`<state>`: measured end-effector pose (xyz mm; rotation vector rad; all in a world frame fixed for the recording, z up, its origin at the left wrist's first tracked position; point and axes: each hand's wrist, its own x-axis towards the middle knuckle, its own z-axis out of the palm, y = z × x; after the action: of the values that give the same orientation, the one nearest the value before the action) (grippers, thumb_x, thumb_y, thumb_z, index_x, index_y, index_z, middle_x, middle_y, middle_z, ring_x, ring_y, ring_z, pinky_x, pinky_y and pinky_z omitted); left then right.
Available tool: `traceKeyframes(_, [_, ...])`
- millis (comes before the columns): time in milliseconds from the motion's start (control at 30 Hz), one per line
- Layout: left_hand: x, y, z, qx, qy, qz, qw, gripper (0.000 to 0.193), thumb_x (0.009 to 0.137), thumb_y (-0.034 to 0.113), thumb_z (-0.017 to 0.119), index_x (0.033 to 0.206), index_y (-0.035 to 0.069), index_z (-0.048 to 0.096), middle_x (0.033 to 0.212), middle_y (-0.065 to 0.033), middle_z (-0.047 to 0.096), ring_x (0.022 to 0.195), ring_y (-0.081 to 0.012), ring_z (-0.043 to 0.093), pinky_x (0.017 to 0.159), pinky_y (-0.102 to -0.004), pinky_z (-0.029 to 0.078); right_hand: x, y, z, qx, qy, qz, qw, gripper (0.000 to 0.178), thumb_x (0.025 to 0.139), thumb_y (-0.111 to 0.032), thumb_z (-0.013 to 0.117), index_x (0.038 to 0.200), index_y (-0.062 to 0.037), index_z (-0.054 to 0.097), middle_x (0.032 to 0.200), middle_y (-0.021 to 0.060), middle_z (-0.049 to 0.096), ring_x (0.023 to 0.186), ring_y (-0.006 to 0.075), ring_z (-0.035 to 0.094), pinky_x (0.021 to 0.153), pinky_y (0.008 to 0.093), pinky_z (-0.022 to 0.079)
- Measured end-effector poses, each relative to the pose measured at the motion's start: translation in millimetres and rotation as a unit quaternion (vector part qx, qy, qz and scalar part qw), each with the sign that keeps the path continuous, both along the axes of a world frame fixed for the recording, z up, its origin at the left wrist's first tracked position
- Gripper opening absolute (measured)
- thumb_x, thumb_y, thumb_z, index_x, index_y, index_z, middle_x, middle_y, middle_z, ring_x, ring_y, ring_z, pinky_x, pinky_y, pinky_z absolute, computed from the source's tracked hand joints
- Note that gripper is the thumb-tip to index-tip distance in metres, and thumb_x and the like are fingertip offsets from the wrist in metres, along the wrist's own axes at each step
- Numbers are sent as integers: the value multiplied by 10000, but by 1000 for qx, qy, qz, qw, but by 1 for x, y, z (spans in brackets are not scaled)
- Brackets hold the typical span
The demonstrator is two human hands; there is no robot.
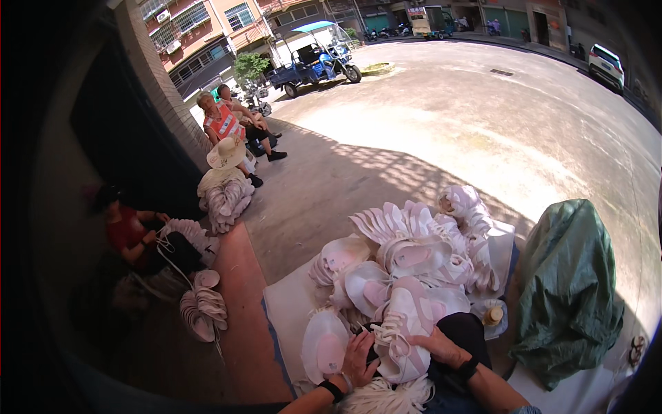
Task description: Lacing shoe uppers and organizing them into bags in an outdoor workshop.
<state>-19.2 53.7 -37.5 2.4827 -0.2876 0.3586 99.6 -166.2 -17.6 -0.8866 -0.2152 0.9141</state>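
Note:
A white and pink sneaker (416, 310) rests over my lap, its opening toward me and white laces across its front. My right hand (441, 346) grips its right side near the opening. At its left side, my left hand (358, 357) has its fingers drawn together by the lacing, around what looks like a white shoelace; the fingertips are partly hard to see. A bundle of loose white laces (389, 399) lies in my lap below the shoe. To the left of my left hand is a pale shoe piece (325, 345) with a pink insole.
A large pile of pale shoes (407, 252) lies ahead on a white sheet (283, 293). A green tarp-covered heap (569, 290) stands at right, beside a clear bag holding a jar (492, 316). At left a person (131, 231) handles laces beside more shoes (205, 303); others sit farther back.

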Motion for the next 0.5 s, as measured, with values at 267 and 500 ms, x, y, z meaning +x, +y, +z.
traceKeyframes(267, [1,0,2,3,8,3,1000,678,777,169,629,1363,-13,340,1378,-209,410,1316,-387,332,1110,-520,207,3,2,-10,-8,-6,10,1000,555,839,-97,667,1330,-3,426,1244,86,563,1106,190,561,960,321,448])
traceKeyframes(500, [0,0,-3,-11,-6,3,1000,671,777,172,629,1363,-13,358,1376,-199,424,1315,-376,345,1109,-516,212,1,-1,-6,-21,-2,6,1000,532,841,-136,686,1305,-6,461,1226,78,572,1098,170,550,959,303,434])
